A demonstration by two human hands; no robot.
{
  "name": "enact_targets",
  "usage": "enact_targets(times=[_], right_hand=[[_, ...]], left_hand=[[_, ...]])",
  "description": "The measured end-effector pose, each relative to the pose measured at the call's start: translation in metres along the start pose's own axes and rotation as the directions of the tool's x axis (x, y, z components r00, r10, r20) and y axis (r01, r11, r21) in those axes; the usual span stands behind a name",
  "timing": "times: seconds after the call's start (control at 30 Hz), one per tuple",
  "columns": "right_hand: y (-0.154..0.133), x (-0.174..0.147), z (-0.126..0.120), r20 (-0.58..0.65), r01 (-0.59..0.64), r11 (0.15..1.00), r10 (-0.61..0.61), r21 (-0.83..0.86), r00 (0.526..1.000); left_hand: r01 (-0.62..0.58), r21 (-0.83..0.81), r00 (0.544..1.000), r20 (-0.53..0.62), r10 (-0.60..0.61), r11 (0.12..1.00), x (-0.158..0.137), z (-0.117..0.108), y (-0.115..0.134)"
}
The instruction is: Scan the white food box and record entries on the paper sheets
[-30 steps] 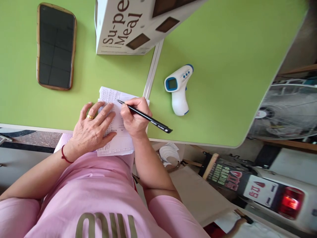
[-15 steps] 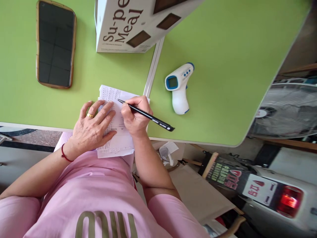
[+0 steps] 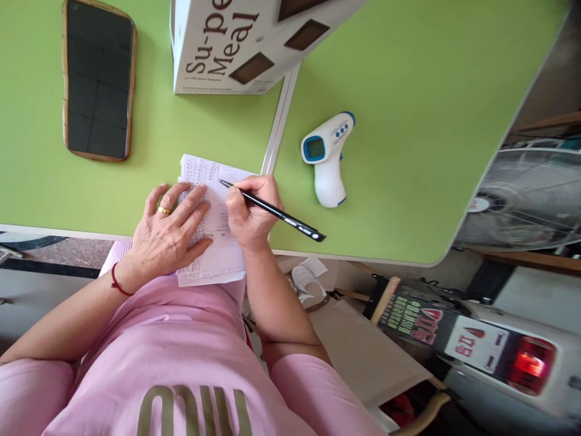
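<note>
At the near edge of the green table (image 3: 399,175), 2 hands rest apart on a paper sheaf (image 3: 222,260) overhanging that edge: the left hand (image 3: 172,227) flat, fingers spread, the right hand (image 3: 254,212) pinching a black pen (image 3: 285,217) with its tip over the sheet. Farther across lie a white-and-blue thermometer (image 3: 328,178), right of the pale strip (image 3: 280,121), and a phone (image 3: 97,82) at left, with a printed box (image 3: 263,30) standing beyond. Off the table's right side are a beige cloth seat (image 3: 363,351), a glowing red lamp (image 3: 530,365) and a caged fan (image 3: 526,200).
</note>
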State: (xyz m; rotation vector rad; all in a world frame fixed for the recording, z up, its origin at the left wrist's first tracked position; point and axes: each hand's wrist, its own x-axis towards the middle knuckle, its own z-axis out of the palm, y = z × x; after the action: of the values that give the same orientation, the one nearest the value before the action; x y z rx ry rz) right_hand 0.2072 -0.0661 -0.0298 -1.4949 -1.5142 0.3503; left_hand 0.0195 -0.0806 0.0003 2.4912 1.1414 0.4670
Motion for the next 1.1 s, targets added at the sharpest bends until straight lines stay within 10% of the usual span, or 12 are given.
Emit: enact_targets(times=[1.1], right_hand=[[0.0010, 0.0002, 0.0011, 0.010, -0.048, 0.998, 0.047, 0.028, 0.999]], left_hand=[[0.015, -0.077, 1.000, 0.011, -0.014, 0.997, -0.0011, 0.0015, -0.0003]])
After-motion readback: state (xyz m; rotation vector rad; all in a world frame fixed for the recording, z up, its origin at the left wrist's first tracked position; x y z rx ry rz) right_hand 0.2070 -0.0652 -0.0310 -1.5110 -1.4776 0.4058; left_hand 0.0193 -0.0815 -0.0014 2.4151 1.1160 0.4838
